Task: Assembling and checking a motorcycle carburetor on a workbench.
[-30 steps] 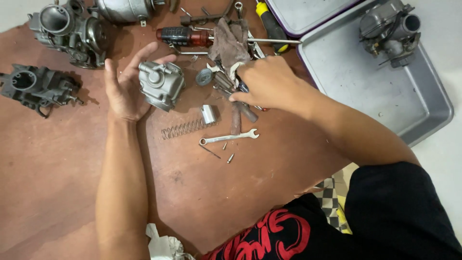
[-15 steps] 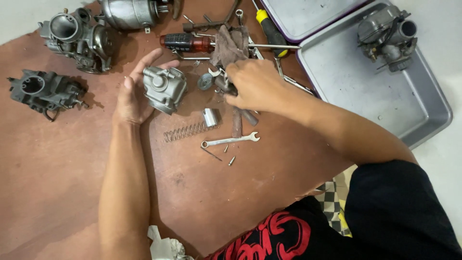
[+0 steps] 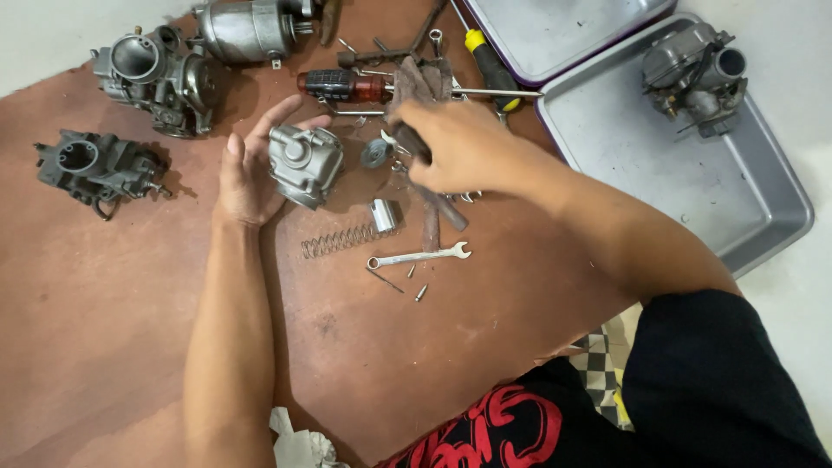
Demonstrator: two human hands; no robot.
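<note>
A round brown table point(image 3: 104, 347) carries two metal trays point(image 3: 659, 173), one holding a carburetor point(image 3: 693, 69). Two more carburetors point(image 3: 152, 78) sit at the far left. The left hand point(image 3: 247, 169) lies open, palm cupped against a grey carburetor body point(image 3: 303, 163). The right hand point(image 3: 459, 143) is closed around a dark tool point(image 3: 429, 195) (its exact kind unclear), just above a spring point(image 3: 334, 241) and a small wrench point(image 3: 418, 256).
</note>
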